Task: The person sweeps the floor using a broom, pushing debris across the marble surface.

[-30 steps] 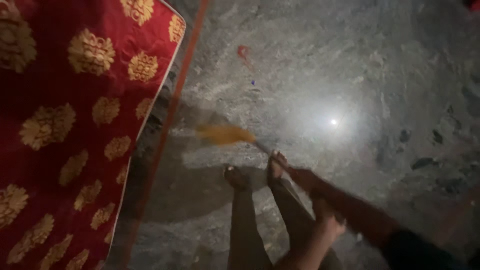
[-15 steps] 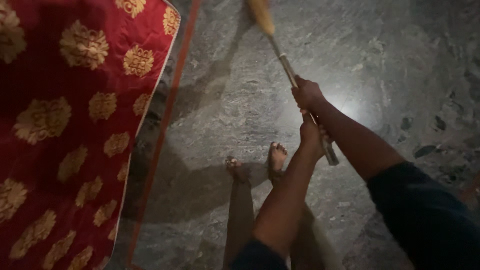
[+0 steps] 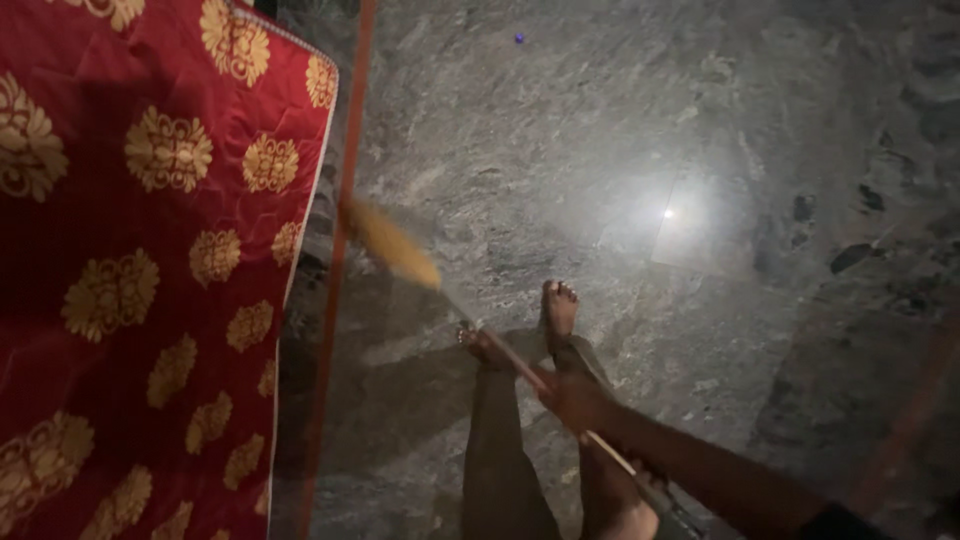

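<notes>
I hold a broom whose yellow bristles [image 3: 390,245] are blurred low over the grey stone floor [image 3: 600,130], beside the edge of a red mattress. Its thin handle [image 3: 500,350] runs down and to the right across my bare feet [image 3: 558,305]. My right hand [image 3: 572,395] is closed around the handle's middle, its arm coming in from the bottom right. Lower down my left hand [image 3: 638,508] grips the handle near its end, partly cut off by the frame edge.
A red mattress with golden flower patterns [image 3: 130,280] fills the left side. A thin red strip [image 3: 340,250] runs along it. A bright light reflection [image 3: 668,213] shines on the floor, and a small blue speck [image 3: 518,38] lies far ahead.
The broom head swung from far ahead at the top back down to the left near the mattress edge. Both hands came back and down toward my legs.
</notes>
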